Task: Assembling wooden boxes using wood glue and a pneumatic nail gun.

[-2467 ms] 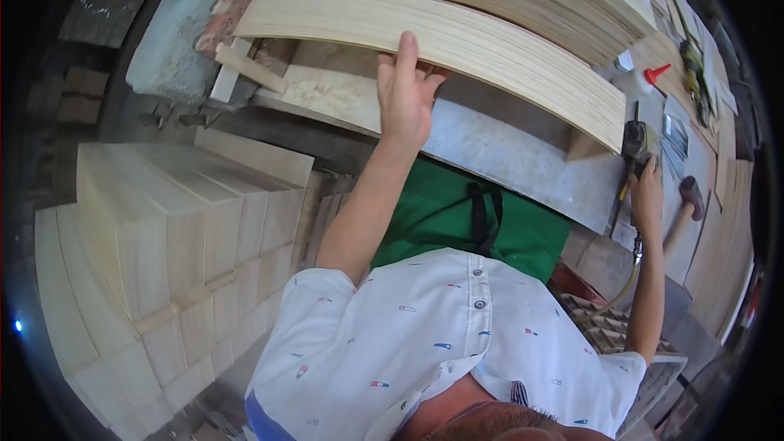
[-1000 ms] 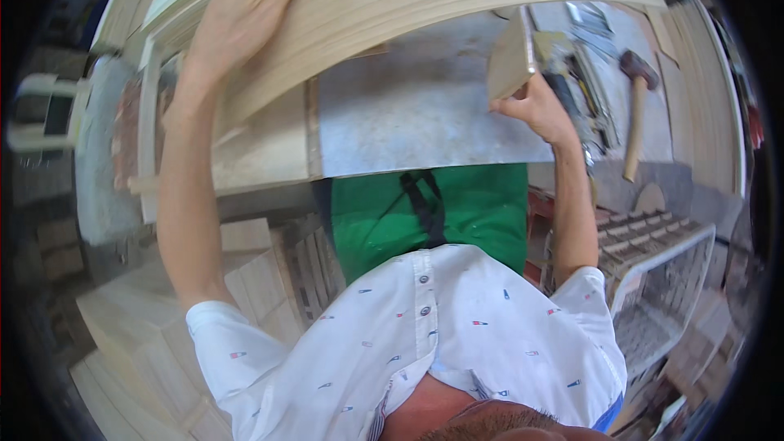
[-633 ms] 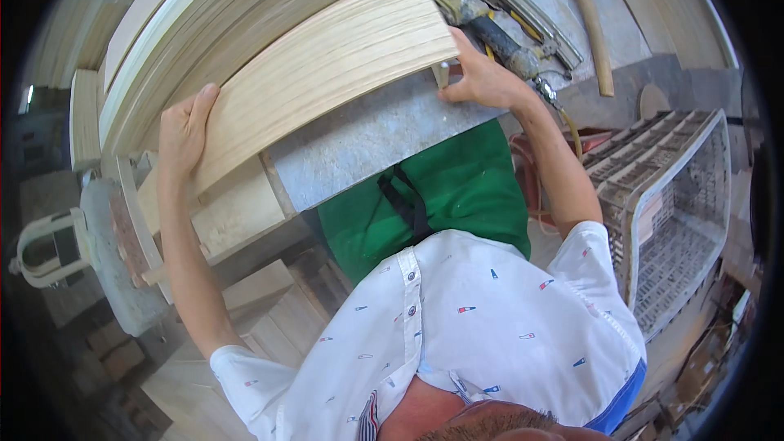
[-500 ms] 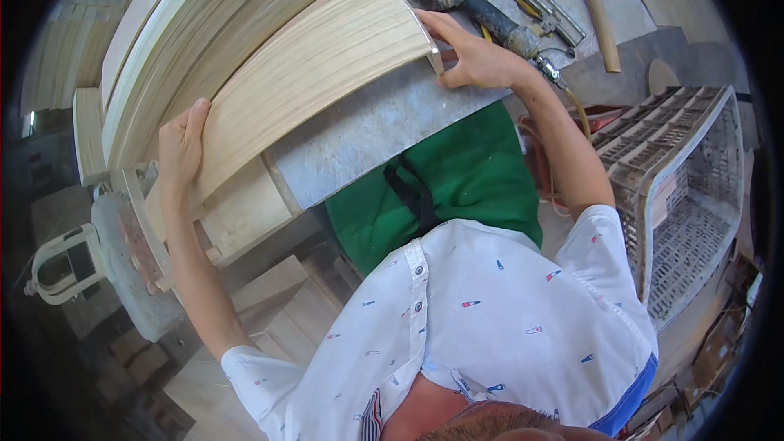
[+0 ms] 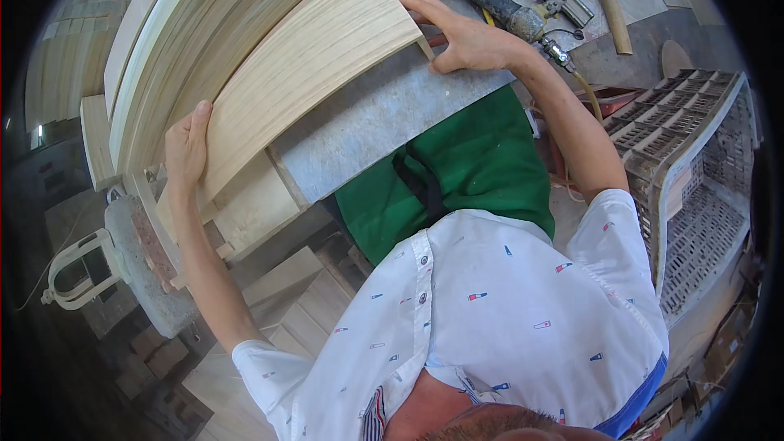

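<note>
Above the workbench (image 5: 367, 126), your long pale board (image 5: 310, 73) lies toward eleven o'clock. Your left hand (image 5: 189, 143) grasps it near ten; your right hand (image 5: 478, 37) cups its end at one. You seem to be aligning it; next calls for keeping the small end piece (image 5: 425, 49) flush.

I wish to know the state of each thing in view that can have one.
Wooden board: diagonal in the picture, a hand near each end.
Left hand: near the board's left end, thumb extended.
Right hand: at the board's right end, thumb and fingers apart.
Nail gun: lying on the bench, hose connected.
Wooden handle: lying, upper end out of view.
Board stack: packed closely together.
Plastic crate: open, wood piece inside.
Shirt: worn, buttoned.
</note>
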`<state>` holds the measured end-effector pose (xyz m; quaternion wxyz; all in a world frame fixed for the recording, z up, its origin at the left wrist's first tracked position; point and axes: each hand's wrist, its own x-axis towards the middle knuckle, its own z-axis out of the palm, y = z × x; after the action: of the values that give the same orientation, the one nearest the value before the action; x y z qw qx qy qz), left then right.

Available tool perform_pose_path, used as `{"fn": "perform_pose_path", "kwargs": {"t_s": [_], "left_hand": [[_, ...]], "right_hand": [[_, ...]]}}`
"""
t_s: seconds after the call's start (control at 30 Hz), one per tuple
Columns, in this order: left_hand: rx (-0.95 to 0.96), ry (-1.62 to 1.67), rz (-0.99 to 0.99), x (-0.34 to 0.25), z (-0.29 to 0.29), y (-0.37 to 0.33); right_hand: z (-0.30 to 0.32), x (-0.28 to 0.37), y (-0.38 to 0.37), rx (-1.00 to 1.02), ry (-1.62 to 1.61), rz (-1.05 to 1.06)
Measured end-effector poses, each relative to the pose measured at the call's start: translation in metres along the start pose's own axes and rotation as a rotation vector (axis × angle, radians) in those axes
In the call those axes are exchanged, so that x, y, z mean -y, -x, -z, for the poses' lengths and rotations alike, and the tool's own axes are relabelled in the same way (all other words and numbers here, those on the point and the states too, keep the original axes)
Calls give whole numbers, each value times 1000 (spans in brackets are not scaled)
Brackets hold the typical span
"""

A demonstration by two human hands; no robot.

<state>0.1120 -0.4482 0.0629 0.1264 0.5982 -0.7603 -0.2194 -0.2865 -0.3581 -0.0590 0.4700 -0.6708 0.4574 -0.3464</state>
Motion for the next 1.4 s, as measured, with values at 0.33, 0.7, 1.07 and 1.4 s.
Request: {"fn": "perform_pose_path", "kwargs": {"t_s": [0.33,0.7,1.07,1.4], "left_hand": [[21,-11,10,9,-4,-9],[-119,43,-315,-32,-13,1],[106,-187,-864,-187,-95,0],[132,-223,-863,-196,-99,-3]], "right_hand": [[-2,-12,0,-62,52,86],[-3,-10,-1,-32,-3,37],[-3,-9,1,-53,46,78],[-4,-11,2,-107,67,119]]}}
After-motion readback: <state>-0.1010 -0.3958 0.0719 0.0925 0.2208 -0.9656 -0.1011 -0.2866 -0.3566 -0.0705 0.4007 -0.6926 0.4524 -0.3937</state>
